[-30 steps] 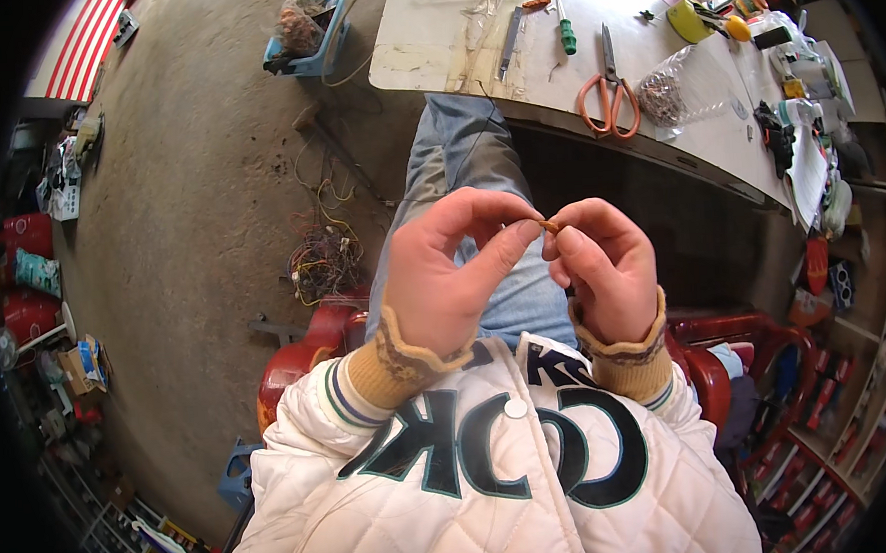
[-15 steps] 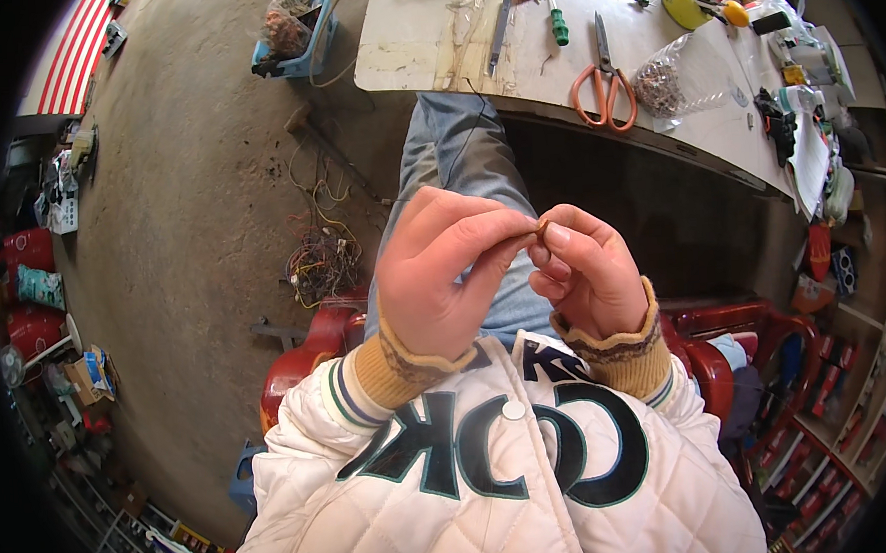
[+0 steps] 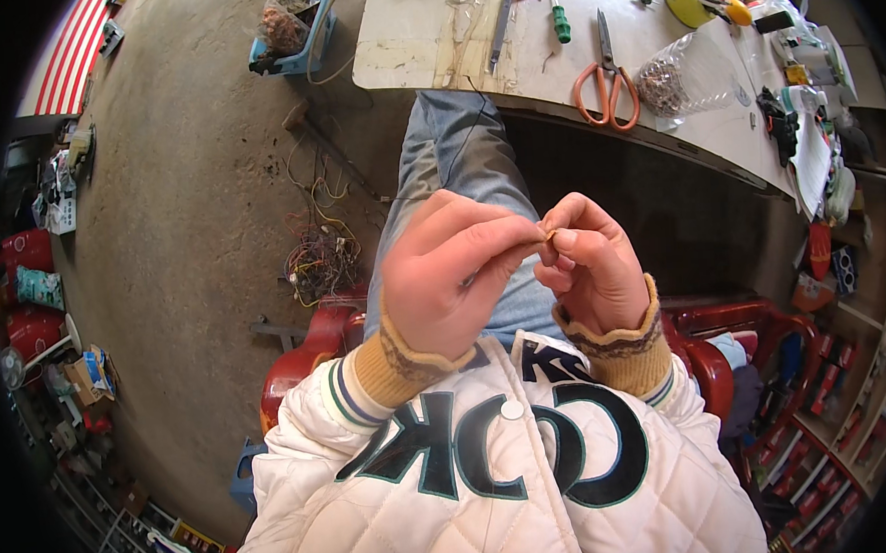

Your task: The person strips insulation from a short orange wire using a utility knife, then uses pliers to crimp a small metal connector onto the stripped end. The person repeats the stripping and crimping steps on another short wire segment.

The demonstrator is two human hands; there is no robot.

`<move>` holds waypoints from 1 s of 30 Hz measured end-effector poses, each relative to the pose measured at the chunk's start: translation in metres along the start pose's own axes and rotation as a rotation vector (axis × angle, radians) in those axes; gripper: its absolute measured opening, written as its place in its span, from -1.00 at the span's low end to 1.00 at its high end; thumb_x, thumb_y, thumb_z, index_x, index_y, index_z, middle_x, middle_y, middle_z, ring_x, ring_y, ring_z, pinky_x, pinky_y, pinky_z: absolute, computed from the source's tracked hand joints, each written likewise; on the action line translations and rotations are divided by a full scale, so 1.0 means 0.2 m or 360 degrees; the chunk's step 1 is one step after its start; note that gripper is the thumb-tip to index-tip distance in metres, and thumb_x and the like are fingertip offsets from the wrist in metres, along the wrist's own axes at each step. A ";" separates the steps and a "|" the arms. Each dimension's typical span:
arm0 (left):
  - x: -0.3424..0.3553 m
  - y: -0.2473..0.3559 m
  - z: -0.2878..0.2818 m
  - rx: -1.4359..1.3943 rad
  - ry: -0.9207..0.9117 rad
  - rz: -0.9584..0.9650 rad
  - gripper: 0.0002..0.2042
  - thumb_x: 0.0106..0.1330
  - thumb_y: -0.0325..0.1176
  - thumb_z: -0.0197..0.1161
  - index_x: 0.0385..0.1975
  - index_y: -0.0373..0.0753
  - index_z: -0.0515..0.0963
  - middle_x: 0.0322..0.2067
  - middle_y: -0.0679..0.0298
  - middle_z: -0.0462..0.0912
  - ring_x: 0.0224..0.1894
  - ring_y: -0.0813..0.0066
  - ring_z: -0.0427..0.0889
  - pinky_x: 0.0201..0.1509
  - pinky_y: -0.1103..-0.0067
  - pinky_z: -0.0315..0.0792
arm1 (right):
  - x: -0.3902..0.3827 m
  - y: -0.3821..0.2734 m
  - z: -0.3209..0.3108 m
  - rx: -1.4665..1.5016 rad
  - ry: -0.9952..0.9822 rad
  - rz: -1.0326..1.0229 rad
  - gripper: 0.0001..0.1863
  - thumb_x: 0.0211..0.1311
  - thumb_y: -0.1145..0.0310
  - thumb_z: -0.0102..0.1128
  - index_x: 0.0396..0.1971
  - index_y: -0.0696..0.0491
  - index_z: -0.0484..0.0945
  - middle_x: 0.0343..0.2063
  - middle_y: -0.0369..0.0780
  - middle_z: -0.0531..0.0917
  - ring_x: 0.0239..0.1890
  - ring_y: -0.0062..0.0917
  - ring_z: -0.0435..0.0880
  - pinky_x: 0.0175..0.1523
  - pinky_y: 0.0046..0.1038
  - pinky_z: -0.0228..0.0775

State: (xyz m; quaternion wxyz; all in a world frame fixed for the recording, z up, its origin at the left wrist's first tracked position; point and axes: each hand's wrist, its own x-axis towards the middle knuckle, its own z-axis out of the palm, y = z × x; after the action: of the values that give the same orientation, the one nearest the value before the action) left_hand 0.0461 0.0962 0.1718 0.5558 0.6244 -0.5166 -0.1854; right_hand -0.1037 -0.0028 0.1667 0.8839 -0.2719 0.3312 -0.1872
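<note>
Above my lap, my left hand (image 3: 450, 266) and my right hand (image 3: 601, 263) meet at the fingertips. Both are closed in a pinch on a small brownish piece (image 3: 550, 238); it is mostly covered by the fingers and too small to name. A thin dark wire (image 3: 464, 145) runs from the table's edge across my jeans toward my left hand, and where it ends I cannot tell. Nearest on the table lie scissors (image 3: 608, 80) with orange handles, blades pointing away, and a green-handled screwdriver (image 3: 559, 20).
The white table (image 3: 391, 54) spans the far side, with a plastic bag of small brownish pieces (image 3: 668, 82) and a yellow cup (image 3: 687, 5) at right. On the floor at left lie a hammer (image 3: 326, 147), tangled wires (image 3: 320, 261) and a blue basket (image 3: 296, 49). I sit on a red chair (image 3: 302, 359).
Both hands have shifted slightly to the right, still pinched together at the small brownish piece. My right fingers have turned a little around it. The things on the table have not moved.
</note>
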 end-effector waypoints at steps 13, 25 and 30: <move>-0.03 0.02 0.03 -0.1256 0.0089 -0.1135 -0.88 0.34 -0.50 0.30 -0.19 -0.39 0.63 -0.29 0.26 0.72 -0.24 0.64 0.66 -0.11 0.69 0.52 | -0.01 0.01 0.01 -0.0394 0.0071 -0.0252 -0.86 0.22 0.45 0.29 -0.25 0.15 0.62 -0.41 -0.33 0.67 -0.47 -0.80 0.48 -0.36 -0.72 0.29; -0.03 -0.01 0.04 -0.0052 0.0149 -0.0137 -0.82 0.12 -0.69 0.37 -0.29 -0.35 0.65 -0.34 0.20 0.65 -0.32 0.45 0.64 -0.24 0.63 0.51 | 0.00 0.02 -0.01 0.0227 -0.0014 0.0245 -0.83 0.23 0.37 0.27 -0.23 0.11 0.60 -0.43 -0.40 0.53 -0.44 -0.82 0.39 -0.39 -0.72 0.23; -0.03 -0.02 0.05 0.0090 0.0154 0.0158 -0.77 0.08 -0.69 0.38 -0.25 -0.34 0.66 -0.33 0.20 0.64 -0.32 0.37 0.63 -0.27 0.57 0.51 | 0.02 0.02 -0.02 0.0352 -0.0118 0.0280 -0.85 0.26 0.38 0.25 -0.23 0.10 0.59 -0.44 -0.41 0.49 -0.43 -0.82 0.34 -0.39 -0.71 0.20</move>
State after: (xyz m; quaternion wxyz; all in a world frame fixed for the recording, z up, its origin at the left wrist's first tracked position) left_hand 0.0379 0.0957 0.1629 0.5707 0.6218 -0.5244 -0.1126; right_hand -0.1035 -0.0032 0.1593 0.9331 -0.1494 0.2983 -0.1342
